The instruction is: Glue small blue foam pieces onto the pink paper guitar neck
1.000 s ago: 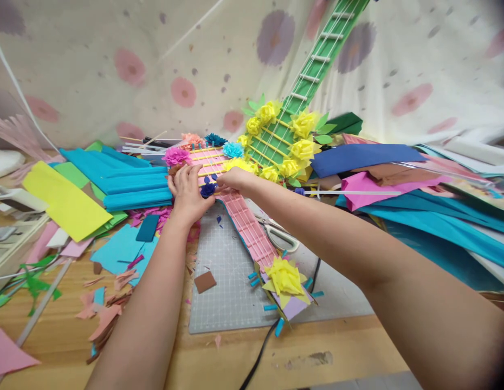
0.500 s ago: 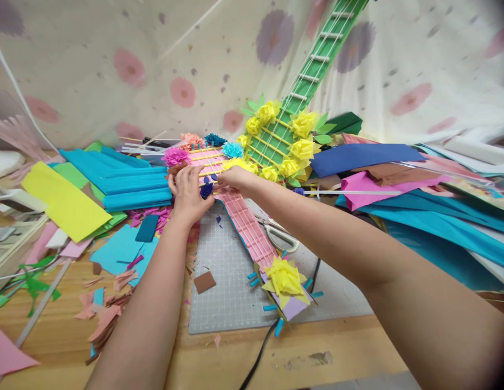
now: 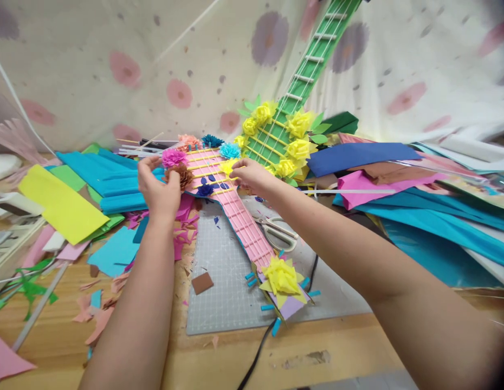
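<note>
A pink paper guitar [image 3: 246, 225] lies on the grey cutting mat, its neck pointing toward me. Paper flowers rim its body: a magenta one [image 3: 173, 157], a brown one [image 3: 181, 176], a dark blue one [image 3: 205, 189], a light blue one [image 3: 230, 150] and a yellow one [image 3: 227, 167]. At the body's left edge, my left hand [image 3: 159, 189] is open, thumb and fingers apart beside the brown and magenta flowers. My right hand [image 3: 251, 174] is by the yellow flower, fingers loosely bent and apart; whether it touches the petals is unclear. Another yellow flower [image 3: 282, 279] decorates the headstock.
Behind stands a green paper guitar [image 3: 304, 81] with yellow flowers. Scissors [image 3: 278, 233] lie on the cutting mat [image 3: 215, 311], right of the pink neck. Blue crepe paper [image 3: 101, 173] and scraps crowd the left; coloured sheets [image 3: 366, 160] pile at right. A black cable [image 3: 258, 352] crosses the front.
Both hands have come away from the dark blue flower. My left hand has shifted left and opened wider, uncovering the brown flower; my right hand has moved right and slightly up.
</note>
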{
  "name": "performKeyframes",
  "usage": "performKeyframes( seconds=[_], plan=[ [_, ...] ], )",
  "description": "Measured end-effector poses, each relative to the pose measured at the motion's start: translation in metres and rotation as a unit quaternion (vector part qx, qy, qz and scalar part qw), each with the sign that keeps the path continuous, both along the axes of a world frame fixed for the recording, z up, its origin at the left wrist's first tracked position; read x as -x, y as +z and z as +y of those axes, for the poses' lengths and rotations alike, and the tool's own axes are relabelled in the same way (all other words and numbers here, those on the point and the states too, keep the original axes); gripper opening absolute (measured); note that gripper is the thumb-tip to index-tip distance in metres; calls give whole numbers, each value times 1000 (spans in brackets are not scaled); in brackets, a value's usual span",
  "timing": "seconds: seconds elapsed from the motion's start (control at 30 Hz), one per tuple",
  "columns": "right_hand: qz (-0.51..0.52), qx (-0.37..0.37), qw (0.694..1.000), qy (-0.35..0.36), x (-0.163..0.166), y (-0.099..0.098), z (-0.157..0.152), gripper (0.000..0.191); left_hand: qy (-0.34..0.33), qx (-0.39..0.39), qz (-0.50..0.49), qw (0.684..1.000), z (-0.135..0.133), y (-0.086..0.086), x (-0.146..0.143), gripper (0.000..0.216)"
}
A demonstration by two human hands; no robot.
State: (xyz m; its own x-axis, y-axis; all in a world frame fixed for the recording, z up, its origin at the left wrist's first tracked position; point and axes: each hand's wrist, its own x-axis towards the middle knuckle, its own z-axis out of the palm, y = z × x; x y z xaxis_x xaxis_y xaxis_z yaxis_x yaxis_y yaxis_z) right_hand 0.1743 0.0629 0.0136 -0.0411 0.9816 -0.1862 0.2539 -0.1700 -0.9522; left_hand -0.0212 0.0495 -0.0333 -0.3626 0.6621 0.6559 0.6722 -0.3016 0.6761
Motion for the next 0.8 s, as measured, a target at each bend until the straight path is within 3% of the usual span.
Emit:
performKeyframes(
  seconds=[0.1, 0.2, 0.37, 0.5, 0.67, 0.73, 0.8],
  plan=[
    [-38, -34, 998, 28, -19, -8, -13, 12, 46, -49, -78, 995, 4, 3, 1, 28],
    [-76, -66, 993, 65, -44, -20, -31, 7, 51, -54, -74, 994, 5, 4, -1, 18],
    [-154, -112, 982, 21, -89, -44, -53, 19, 43, -50, -22, 998, -1, 10, -9, 12],
    [-162, -114, 980, -7, -117, -58, -64, 31, 20, -1, 21, 1000, -10, 16, -18, 11],
    [-242, -64, 967, 55, -145, -58, -72, 46, -13, 51, 75, 996, -12, 14, -27, 15],
    [-308, -53, 949, 31, -155, -59, -71, 51, -10, 62, 88, 994, -12, 13, -30, 15],
    [-356, -64, 931, -41, -160, -64, -68, 51, -7, 68, 92, 993, -13, 14, -33, 16]
  ],
)
